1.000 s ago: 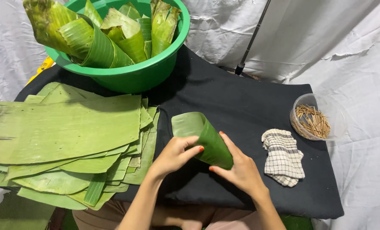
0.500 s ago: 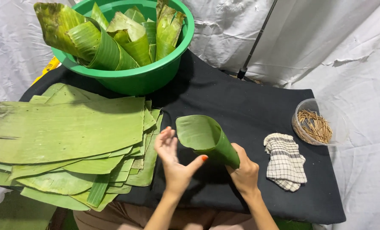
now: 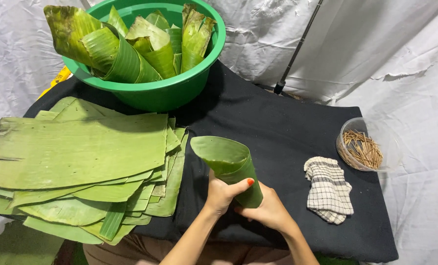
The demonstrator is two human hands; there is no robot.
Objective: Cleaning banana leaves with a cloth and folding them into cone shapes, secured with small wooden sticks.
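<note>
A banana leaf rolled into a cone (image 3: 227,163) stands tilted over the black-covered table (image 3: 278,127), its open mouth facing up and left. My left hand (image 3: 222,194) wraps around the cone's lower part from the left, thumb across the front. My right hand (image 3: 269,212) cups the cone's narrow bottom end from the right and behind. Both hands grip the cone together near the table's front edge.
A stack of flat banana leaves (image 3: 77,157) lies at the left. A green basin (image 3: 165,91) with several rolled leaf cones stands at the back. A checked cloth (image 3: 328,189) and a clear bowl of small sticks (image 3: 363,147) sit at the right. A black pole (image 3: 297,49) leans behind.
My left hand has left the open-palm position beside the cone and closed around its lower part. The cone has tipped more upright and both hands sit lower, nearer the front edge.
</note>
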